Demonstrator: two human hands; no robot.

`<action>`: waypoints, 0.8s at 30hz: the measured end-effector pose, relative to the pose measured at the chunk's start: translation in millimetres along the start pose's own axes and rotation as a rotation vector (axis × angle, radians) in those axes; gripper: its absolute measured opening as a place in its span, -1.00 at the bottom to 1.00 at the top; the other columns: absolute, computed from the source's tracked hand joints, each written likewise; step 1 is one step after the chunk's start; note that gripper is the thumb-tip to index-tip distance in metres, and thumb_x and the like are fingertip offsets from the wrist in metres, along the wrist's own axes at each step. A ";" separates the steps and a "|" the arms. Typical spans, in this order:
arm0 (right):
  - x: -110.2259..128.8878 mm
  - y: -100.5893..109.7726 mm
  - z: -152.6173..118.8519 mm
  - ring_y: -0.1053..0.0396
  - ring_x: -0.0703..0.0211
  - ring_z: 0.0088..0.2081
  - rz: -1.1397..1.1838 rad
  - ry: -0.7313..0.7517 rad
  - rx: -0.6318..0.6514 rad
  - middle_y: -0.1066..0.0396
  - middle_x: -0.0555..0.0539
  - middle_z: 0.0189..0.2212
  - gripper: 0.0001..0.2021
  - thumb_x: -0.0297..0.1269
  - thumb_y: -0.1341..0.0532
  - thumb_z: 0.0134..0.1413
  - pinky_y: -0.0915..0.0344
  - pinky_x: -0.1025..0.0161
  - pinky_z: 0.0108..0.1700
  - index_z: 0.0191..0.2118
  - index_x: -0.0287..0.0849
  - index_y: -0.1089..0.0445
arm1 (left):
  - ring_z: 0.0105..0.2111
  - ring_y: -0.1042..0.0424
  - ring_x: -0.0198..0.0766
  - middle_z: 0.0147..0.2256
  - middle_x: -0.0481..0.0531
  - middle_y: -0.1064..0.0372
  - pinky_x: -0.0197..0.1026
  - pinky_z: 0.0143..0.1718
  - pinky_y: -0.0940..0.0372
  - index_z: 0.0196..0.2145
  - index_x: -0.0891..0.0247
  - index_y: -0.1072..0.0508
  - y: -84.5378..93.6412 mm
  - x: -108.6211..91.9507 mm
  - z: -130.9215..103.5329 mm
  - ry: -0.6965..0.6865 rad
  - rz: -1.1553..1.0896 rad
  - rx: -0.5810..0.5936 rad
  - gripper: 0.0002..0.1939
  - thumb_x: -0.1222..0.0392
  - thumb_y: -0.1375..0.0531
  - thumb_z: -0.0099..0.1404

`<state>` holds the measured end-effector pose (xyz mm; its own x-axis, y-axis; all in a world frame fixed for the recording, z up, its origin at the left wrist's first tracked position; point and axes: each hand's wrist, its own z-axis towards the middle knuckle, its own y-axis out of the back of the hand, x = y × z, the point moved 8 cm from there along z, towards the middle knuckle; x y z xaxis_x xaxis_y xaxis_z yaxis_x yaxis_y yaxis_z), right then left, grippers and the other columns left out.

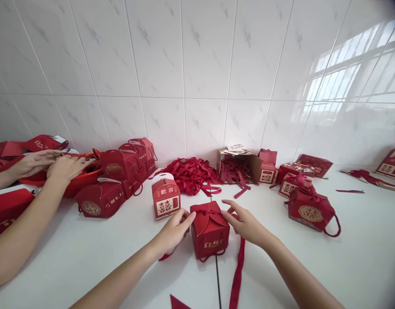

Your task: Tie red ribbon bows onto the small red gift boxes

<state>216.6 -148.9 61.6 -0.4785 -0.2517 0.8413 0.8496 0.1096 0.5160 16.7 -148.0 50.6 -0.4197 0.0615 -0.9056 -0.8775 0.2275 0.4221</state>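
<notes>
A red gift box with gold characters stands upright in front of me, its top flaps folded over. A red ribbon is knotted across its top, and a long ribbon tail trails down the table on the right. My left hand is closed at the box's upper left edge, thumb and fingers pinched on the ribbon there. At the upper right edge, my right hand pinches the ribbon's other side, with its index finger lifted. The fingertips of both hands are partly hidden.
Behind stands a red-and-cream box, then a ribbon heap and an open carton by the wall. Finished-looking boxes sit right, stacked boxes left. Another person's hands work over a red basin.
</notes>
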 end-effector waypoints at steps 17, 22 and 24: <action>54.1 15.4 -8.1 -0.27 0.20 -0.49 -0.059 0.184 -0.344 -0.37 -0.10 -0.43 -0.80 -0.20 -0.25 -0.02 -0.25 0.22 -0.43 -0.56 -0.15 -0.49 | -0.59 -0.13 -0.41 -0.38 0.02 -0.36 -0.30 -0.56 -0.04 -0.29 0.24 -0.53 -0.1 -58.1 -7.8 -0.155 -0.070 0.149 -0.76 0.12 -0.11 0.23; 54.1 -16.1 0.9 -0.34 0.17 -0.36 0.177 0.060 -0.111 -0.37 -0.06 -0.40 -0.85 -0.21 -0.32 -0.17 -0.27 0.26 -0.31 -0.58 -0.18 -0.51 | -0.43 -0.28 -0.32 -0.27 0.03 -0.30 -0.27 -0.41 -0.16 -0.48 0.24 -0.45 -15.7 -73.7 -21.4 -0.491 0.416 -0.144 -0.72 0.42 0.02 0.20; 52.9 -20.3 0.6 -0.33 0.18 -0.34 0.218 0.012 -0.079 -0.36 -0.05 -0.40 -0.90 -0.31 -0.31 -0.20 -0.25 0.28 -0.29 -0.61 -0.19 -0.47 | -0.43 -0.28 -0.35 -0.20 0.03 -0.28 -0.27 -0.41 -0.17 -0.46 0.25 -0.43 -19.4 -71.5 -23.8 -0.547 0.454 -0.155 -0.71 0.46 0.03 0.19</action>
<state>173.9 -163.8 95.7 -0.2797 -0.2422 0.9290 0.9473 0.0876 0.3080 58.2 -180.0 108.2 -0.6096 0.6036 -0.5139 -0.6842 -0.0733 0.7256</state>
